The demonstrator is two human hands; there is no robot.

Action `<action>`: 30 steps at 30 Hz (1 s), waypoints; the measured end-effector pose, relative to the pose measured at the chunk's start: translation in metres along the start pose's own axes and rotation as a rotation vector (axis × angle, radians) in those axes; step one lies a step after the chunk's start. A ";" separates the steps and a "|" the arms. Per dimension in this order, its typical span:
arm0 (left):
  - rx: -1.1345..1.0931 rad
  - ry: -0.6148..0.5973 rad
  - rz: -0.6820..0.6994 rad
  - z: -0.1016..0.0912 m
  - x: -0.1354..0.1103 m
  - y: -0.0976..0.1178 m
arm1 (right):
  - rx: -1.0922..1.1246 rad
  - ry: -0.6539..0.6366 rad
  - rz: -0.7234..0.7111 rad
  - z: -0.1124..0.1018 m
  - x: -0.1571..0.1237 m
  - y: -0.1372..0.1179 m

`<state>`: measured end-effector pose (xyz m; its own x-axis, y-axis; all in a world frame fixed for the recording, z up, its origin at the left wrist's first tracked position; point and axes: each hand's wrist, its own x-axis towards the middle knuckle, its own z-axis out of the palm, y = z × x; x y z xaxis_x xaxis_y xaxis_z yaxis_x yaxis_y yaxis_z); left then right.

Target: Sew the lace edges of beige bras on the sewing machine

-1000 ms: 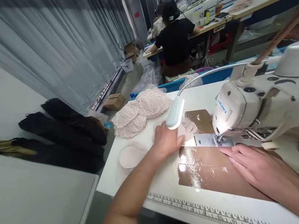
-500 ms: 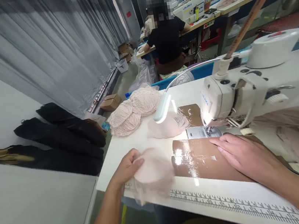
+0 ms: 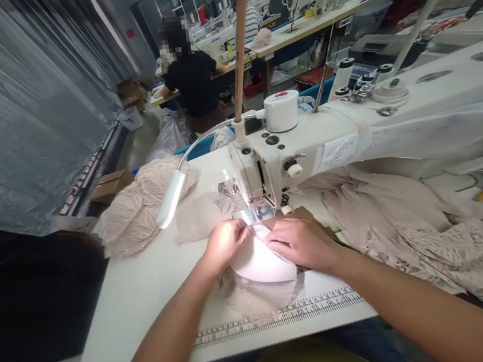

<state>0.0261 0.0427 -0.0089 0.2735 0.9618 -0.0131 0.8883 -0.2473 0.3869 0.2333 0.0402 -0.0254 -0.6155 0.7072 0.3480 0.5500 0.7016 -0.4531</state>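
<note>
A pale pink bra cup [image 3: 264,264] with a smooth white pad and lace edging lies on the machine bed, its top edge close to the presser foot [image 3: 261,213]. My left hand [image 3: 227,243] pinches the cup's upper left edge. On the other side, my right hand [image 3: 302,244] has its bent fingers gripping the right edge; the thumb is mostly hidden. Above both hands is the white sewing machine head [image 3: 253,173], its lower end lit. Loose sheer fabric from the cup hangs toward the ruler tape [image 3: 282,315] along the table's front.
Stacked lace cups [image 3: 137,204] and a single sheer piece [image 3: 199,217] lie on the left. A lamp [image 3: 171,201] on a bendy neck leans over them. Beige lace fabric [image 3: 391,226] is heaped to the right. A co-worker [image 3: 199,85] sits ahead at another machine.
My left hand has carried the bra cup rightward from the table's front left to the presser foot. My right hand, earlier flat on the brown bed cover, is now on the cup. The view has swung right.
</note>
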 end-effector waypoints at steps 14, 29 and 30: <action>0.175 0.085 0.439 0.011 -0.017 0.014 | -0.233 -0.073 0.099 0.013 0.004 0.003; 0.141 -0.052 0.453 0.004 0.004 -0.003 | -0.324 -0.033 0.162 0.016 0.010 0.003; 0.138 -0.062 0.457 0.002 0.006 -0.005 | -0.319 -0.033 0.168 0.016 0.010 0.003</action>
<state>0.0242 0.0492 -0.0130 0.6652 0.7430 0.0736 0.7113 -0.6606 0.2401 0.2198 0.0479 -0.0366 -0.5165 0.8155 0.2610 0.7905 0.5713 -0.2206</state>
